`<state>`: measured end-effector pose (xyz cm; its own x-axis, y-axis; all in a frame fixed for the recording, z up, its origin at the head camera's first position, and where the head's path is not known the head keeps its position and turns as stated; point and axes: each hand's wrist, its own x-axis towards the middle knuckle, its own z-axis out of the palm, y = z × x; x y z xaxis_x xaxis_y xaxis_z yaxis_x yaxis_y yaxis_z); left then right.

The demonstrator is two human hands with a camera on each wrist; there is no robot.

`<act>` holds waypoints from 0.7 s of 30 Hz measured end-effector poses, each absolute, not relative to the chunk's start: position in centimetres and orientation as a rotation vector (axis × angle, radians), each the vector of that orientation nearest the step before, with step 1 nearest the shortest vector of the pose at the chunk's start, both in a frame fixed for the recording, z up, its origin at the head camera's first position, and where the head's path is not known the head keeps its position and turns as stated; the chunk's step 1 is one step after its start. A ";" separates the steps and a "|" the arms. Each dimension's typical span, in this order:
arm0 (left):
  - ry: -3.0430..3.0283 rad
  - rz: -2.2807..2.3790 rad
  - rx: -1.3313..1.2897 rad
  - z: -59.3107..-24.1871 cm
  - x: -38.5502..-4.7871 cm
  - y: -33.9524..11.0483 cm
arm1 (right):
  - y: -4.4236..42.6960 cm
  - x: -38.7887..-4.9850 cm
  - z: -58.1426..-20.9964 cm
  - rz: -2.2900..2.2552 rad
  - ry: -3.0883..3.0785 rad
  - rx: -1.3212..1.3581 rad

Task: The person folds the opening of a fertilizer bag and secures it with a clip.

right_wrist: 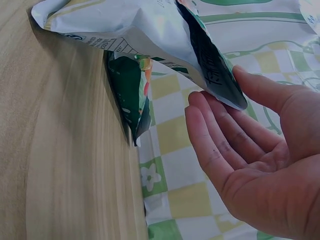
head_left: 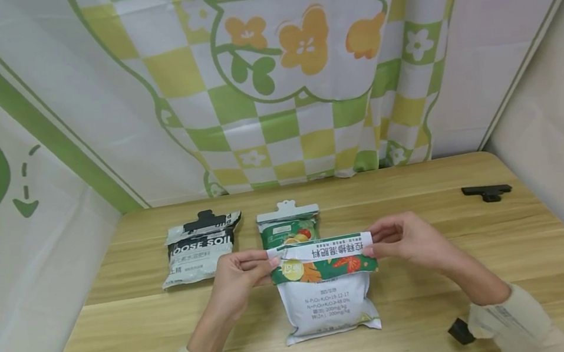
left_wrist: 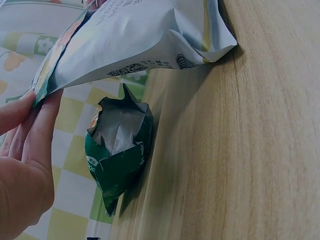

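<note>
A white fertilizer bag (head_left: 328,307) sits at the middle of the table, its green printed top folded down over the front. My left hand (head_left: 238,283) pinches the left end of that fold between thumb and fingers. At the right end, my right hand (head_left: 408,242) pinches the fold the same way. In the left wrist view, the thumb (left_wrist: 17,112) lies over the folded edge with fingers beneath. The right wrist view shows the bag's corner (right_wrist: 227,95) between the thumb and fingertips. The contents of the bag are hidden.
Behind stands a green bag (head_left: 275,233) with a white clip (head_left: 287,212) on top. To its left lies a soil bag (head_left: 197,255) with a black clip (head_left: 206,220). Another black clip (head_left: 488,191) lies at the far right. A checkered curtain (head_left: 287,133) hangs behind the table.
</note>
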<state>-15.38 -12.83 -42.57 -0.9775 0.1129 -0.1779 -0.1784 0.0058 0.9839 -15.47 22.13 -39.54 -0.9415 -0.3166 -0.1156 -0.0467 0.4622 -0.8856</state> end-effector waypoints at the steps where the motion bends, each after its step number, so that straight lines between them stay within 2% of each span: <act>1: 2.071 2.077 -0.069 -42.6 -15.4 -12.8 | 22.2 -15.4 -39.5 -1.471 2.457 -0.308; 21: 2.036 2.078 -0.045 -42.6 -15.4 -12.9 | 25.8 -15.4 -38.9 -1.479 2.653 -0.288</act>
<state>-15.41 -12.91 -42.62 -0.9727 0.1429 -0.1829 -0.1857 -0.0068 0.9826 -15.41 25.76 -38.93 -0.9781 -0.2078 0.0121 -0.1196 0.5133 -0.8499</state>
